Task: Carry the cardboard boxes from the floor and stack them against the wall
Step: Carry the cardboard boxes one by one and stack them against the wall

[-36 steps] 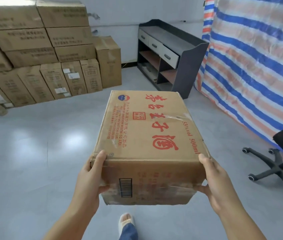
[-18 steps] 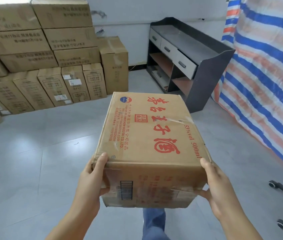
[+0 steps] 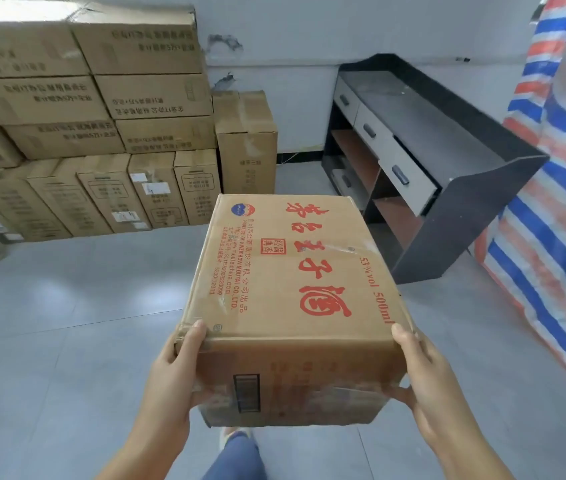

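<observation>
A brown cardboard box [image 3: 292,271] with red printed characters on top is held out in front of me above the floor. My left hand [image 3: 174,379] grips its near left corner, thumb on the top edge and fingers under it. My right hand [image 3: 423,379] grips the near right corner the same way. Ahead on the left, a stack of cardboard boxes [image 3: 94,109] stands against the white wall, with a row of upright boxes at its foot and one taller upright box [image 3: 246,143] at its right end.
A black desk unit with grey drawers [image 3: 423,157] stands at the right against the wall. A red, white and blue striped tarp [image 3: 558,188] hangs along the right side. Grey tiled floor [image 3: 66,323] lies between me and the stack. My leg in blue trousers shows below the box.
The stack and the desk have grown larger and nearer as I walk forward with the box. The office chair at the right has left the view. My grip is unchanged.
</observation>
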{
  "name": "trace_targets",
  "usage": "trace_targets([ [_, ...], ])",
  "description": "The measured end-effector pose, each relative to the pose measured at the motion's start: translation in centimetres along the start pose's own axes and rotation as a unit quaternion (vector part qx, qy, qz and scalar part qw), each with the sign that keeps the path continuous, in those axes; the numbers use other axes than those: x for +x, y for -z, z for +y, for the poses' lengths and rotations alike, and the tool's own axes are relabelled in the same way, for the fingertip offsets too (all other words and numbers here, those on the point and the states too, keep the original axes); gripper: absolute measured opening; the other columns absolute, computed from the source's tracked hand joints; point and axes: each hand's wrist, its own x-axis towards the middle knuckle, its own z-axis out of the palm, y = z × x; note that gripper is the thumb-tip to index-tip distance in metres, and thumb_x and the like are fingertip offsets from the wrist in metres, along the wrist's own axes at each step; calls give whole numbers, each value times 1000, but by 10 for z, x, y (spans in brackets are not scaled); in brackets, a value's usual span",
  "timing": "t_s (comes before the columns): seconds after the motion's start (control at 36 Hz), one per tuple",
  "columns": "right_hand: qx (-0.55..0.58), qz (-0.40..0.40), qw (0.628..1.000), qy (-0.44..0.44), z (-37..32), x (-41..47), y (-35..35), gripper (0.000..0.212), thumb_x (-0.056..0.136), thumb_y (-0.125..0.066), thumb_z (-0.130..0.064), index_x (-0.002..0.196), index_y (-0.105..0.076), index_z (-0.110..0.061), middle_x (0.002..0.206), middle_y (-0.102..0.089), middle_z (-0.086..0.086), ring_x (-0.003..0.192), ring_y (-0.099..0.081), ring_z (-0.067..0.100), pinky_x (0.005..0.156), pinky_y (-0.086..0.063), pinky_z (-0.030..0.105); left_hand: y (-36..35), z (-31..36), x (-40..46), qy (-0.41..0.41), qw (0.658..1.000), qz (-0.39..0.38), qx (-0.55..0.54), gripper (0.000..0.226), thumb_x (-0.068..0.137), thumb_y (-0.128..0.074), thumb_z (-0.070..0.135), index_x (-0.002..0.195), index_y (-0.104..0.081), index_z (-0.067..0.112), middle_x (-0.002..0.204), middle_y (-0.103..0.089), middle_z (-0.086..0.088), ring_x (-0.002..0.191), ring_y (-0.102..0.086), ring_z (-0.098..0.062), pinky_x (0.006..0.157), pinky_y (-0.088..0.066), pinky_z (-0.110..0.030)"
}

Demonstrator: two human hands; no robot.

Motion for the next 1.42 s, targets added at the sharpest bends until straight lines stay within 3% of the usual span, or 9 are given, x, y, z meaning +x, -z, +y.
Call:
trace_targets([
  [0.22,-15,14,1000,-13,-43,136,-41,13,97,-46,-38,88,-53,-41,89,-58,-17,81,-55,7,74,-49,39,-72,40,129,3,1000,9,11,16,96,-51,32,95,-65,23,88,-63,2,80,-56,-9,58,-49,-33],
  [0.39,-7,34,999,-37,-104,240,-82,21,96,-49,-39,114,-55,-28,99,-61,-10,90,-56,11,92,-50,51,-126,104,236,17,1000,-15,5,23,95,-53,36,112,-63,23,99,-64,1,86,-58,-12,72,-56,-46],
  [0.5,1,29,999,-18,-143,304,-113,17,97,-49,-38,107,-60,-31,96,-67,-8,91,-60,9,84,-53,47,-159,147,300,-24,1000,-16,8,24,96,-52,33,116,-62,26,97,-66,6,82,-59,-6,63,-50,-34],
  [0.61,-9,20,1000,-4,-177,365,-139,15,96,-49,-38,103,-62,-36,97,-70,-5,96,-63,16,90,-52,51,-189,180,358,-36,999,-16,9,29,95,-53,34,122,-62,27,90,-68,15,82,-60,1,70,-53,-37],
  [0.78,-23,-22,999,10,-225,480,-181,14,97,-47,-37,100,-60,-42,103,-69,-3,99,-62,18,92,-51,52,-238,217,454,-44,999,18,-8,32,95,-53,36,124,-60,28,97,-66,13,90,-58,-2,78,-51,-44],
  [0.94,-39,-63,997,13,-278,608,-221,12,97,-46,-38,96,-58,-42,99,-66,-2,97,-59,19,93,-49,57,-297,254,548,-65,996,60,-25,27,97,-51,32,120,-61,25,76,-68,18,60,-60,12,62,-51,-33],
  [1.06,-54,-91,994,18,-322,682,-250,13,97,-46,-41,101,-59,-42,102,-67,-3,102,-59,21,95,-48,57,-330,292,606,-57,995,67,-47,27,96,-51,34,119,-61,23,101,-64,3,80,-59,-6,58,-50,-32],
  [1.28,-70,-134,987,48,-388,803,-331,13,96,-48,-40,100,-61,-43,101,-68,-7,102,-60,16,98,-46,56,-364,354,729,-55,989,118,-76,22,97,-50,32,110,-61,19,93,-58,4,83,-55,-10,40,-49,-25],
  [1.42,-66,-131,988,54,-411,875,-398,14,97,-48,-38,97,-61,-41,97,-68,-8,100,-60,16,97,-46,57,-370,395,824,-76,989,110,-64,26,96,-51,36,117,-62,24,99,-65,4,88,-61,-12,50,-49,-28],
])
